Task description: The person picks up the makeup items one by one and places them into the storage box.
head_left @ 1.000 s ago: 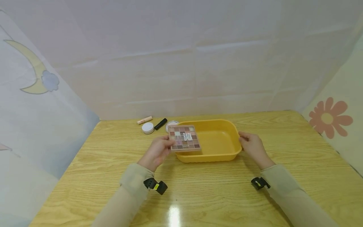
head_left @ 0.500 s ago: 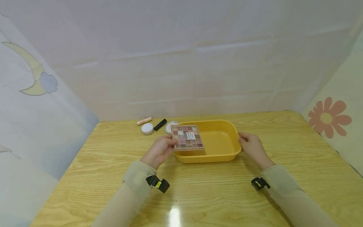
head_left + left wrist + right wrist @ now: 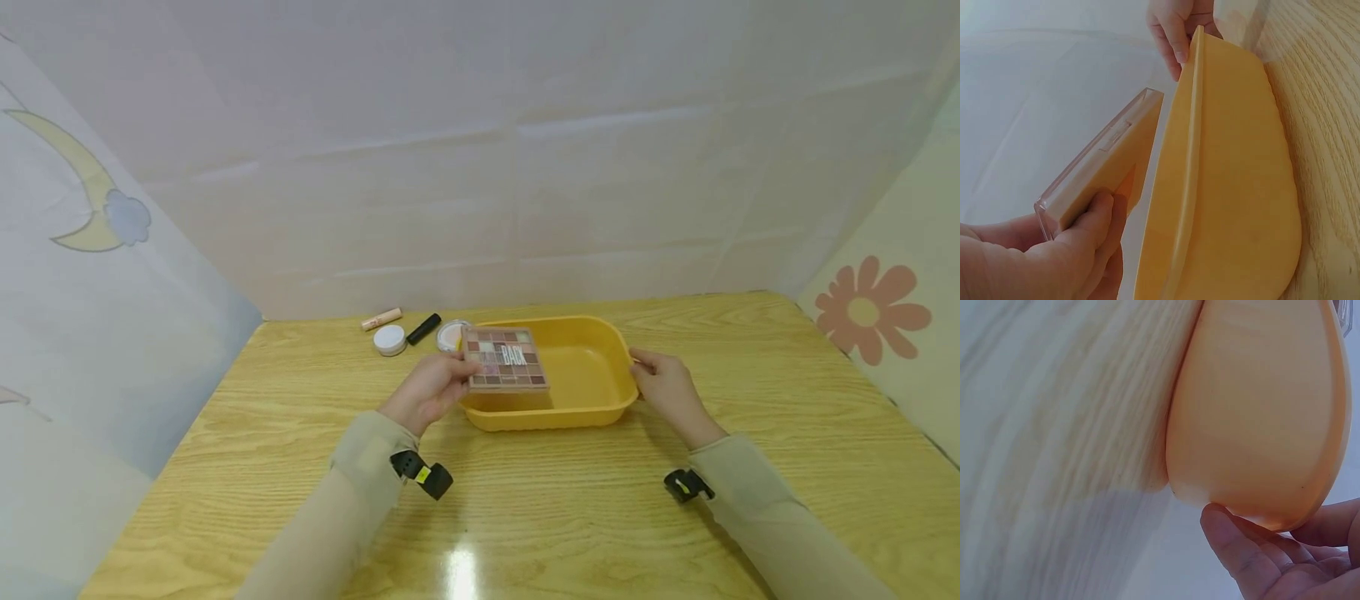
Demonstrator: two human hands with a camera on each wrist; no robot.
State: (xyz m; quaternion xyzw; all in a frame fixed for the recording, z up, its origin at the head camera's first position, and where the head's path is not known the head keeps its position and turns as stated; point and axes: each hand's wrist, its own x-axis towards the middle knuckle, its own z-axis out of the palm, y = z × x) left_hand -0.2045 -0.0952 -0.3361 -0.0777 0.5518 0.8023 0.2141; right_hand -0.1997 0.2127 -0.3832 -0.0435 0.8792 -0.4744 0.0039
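An eyeshadow palette (image 3: 506,360) with a clear lid and many coloured pans is held by its left edge in my left hand (image 3: 431,387), thumb on top and fingers beneath. It hangs over the left part of a yellow plastic basin (image 3: 551,419). In the left wrist view the palette (image 3: 1110,156) is tilted and apart from the basin's rim (image 3: 1192,156). My right hand (image 3: 667,392) pinches the basin's right end, thumb at the rim; the right wrist view shows the fingers (image 3: 1229,537) against the outer wall (image 3: 1254,412).
Left of the basin on the wooden table (image 3: 300,467) lie a white round jar (image 3: 390,340), a black tube (image 3: 423,329), a pale tube (image 3: 382,319) and a round compact (image 3: 451,336), partly hidden by the palette. A cloth backdrop (image 3: 510,208) rises behind the table's back edge.
My left hand has carried the palette a little to the right, further over the basin. My right hand and the basin have stayed nearly in place.
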